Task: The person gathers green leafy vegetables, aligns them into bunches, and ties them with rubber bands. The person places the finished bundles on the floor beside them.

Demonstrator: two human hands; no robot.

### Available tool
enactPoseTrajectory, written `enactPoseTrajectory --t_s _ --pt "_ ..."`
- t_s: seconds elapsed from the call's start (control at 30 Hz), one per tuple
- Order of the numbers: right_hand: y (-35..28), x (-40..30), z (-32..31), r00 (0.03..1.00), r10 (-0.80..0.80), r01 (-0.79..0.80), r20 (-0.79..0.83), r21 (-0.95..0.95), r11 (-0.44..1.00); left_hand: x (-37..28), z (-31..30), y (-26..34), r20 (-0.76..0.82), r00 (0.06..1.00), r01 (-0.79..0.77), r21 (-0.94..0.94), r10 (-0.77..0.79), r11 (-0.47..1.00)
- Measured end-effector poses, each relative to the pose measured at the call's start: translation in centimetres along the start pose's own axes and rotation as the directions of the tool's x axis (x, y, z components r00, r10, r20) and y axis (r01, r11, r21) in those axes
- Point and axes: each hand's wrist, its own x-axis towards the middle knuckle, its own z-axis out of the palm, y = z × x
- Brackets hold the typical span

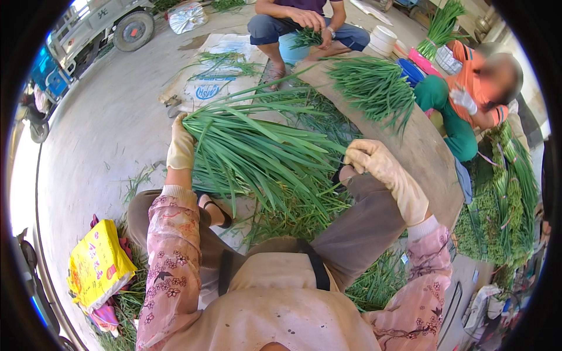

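Note:
My left hand point(181, 142), in a cream rubber glove, is closed around one end of a bunch of long flat green leaves, likely garlic chives point(259, 145). The leaves fan out to the right in front of me. My right hand point(362, 158), gloved alike, pinches the tip of a leaf at the fan's right side; its fingertips are partly hidden. Loose green leaves and trimmings point(285, 219) lie on the ground between my legs, below the bunch.
Cut greens point(373, 87) lie on a brown board point(421, 153). One person point(303, 26) sits opposite holding greens; another, in orange point(470, 87), sits at right beside tied bundles point(496, 210). A flattened sack point(210, 87) lies ahead, a yellow bag point(99, 263) at lower left, a truck point(88, 35) at upper left.

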Motion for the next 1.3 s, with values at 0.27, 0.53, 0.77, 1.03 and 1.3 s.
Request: enactPoseTrajectory --t_s 0.27,0.53,0.77,1.03,1.3 --pt "2.5 1.9 0.5 0.787 -0.202 0.530 -0.583 0.470 0.706 -1.3 4.6 2.7 -0.039 0.980 -0.200 -0.129 0.197 0.971" --pt "2.7 1.5 -1.3 0.792 -0.240 0.244 -0.561 -0.070 0.967 -9.2 13.9 4.7 0.212 0.666 -0.744 0.249 0.715 0.620" --pt "-0.5 5.4 6.6 0.917 -0.304 0.235 -0.259 -0.266 0.935 -12.8 19.5 3.0 0.411 0.665 -0.736 0.219 0.623 0.641" --pt "-3.3 7.4 9.2 0.576 -0.781 0.383 -0.242 -0.764 0.519 -15.6 21.7 0.8 0.460 0.711 -0.668 0.205 0.532 0.715" --pt "-1.8 3.3 6.3 0.637 -0.530 0.654 -0.560 0.027 0.756 -13.4 20.8 0.7 0.379 0.696 -0.715 0.289 0.609 0.637"
